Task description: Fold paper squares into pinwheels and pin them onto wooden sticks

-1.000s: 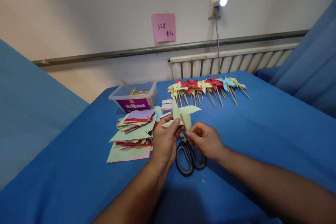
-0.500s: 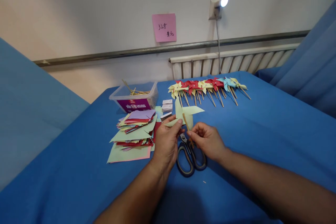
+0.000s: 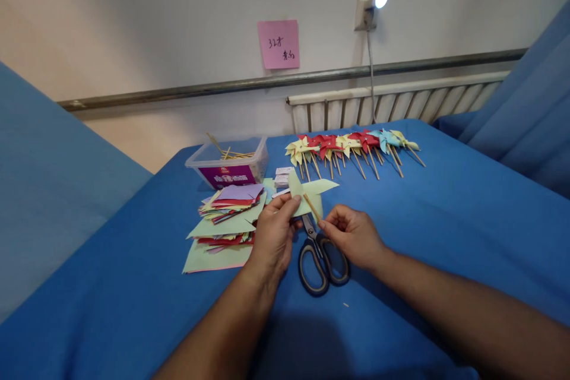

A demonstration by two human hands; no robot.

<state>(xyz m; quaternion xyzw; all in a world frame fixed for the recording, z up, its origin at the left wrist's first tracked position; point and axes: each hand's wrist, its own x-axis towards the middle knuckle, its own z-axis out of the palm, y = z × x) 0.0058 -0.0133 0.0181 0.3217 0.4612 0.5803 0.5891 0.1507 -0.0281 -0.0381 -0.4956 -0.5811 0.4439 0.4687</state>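
Observation:
Between my hands is a pale green paper pinwheel (image 3: 314, 188), its back turned toward me. My left hand (image 3: 276, 231) pinches its left side between thumb and fingers. A thin wooden stick (image 3: 312, 206) lies across the back of the pinwheel, slanting down to the right. My right hand (image 3: 354, 236) is closed on the lower end of that stick. Whether the stick is fastened to the paper cannot be made out. Just below, a pair of scissors (image 3: 321, 258) with dark handles rests on the blue cloth, its blades partly hidden by the pinwheel and my left fingers.
Stacks of coloured paper (image 3: 227, 222) lie to the left. Behind them stands a clear plastic box (image 3: 231, 175) holding wooden sticks. Small white boxes (image 3: 283, 178) sit beside it. A row of finished-looking pinwheels (image 3: 351, 145) lines the back of the blue-covered table (image 3: 423, 214).
The pinwheel has shifted slightly left and down with my left hand. The stick now tilts more to the left, and my right hand grips nearer its bottom end.

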